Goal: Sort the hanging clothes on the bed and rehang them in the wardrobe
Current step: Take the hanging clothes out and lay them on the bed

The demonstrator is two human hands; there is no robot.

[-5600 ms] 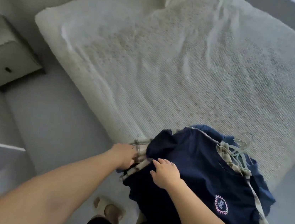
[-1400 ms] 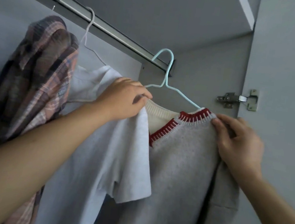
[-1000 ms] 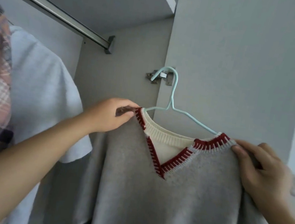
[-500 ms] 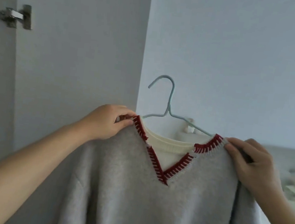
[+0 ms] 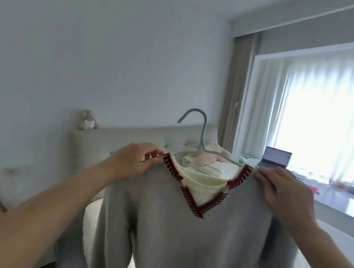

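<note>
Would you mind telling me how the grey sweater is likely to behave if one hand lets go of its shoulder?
The grey sweater looks soft and floppy: its body and sleeves hang limp. Held by the left hand and right hand, it would probably sag on the freed side. It might slide along the thin hanger.

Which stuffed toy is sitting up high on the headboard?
The small beige teddy sits atop the grey headboard; the pink plush bunny lies lower, behind the hanger.
</note>
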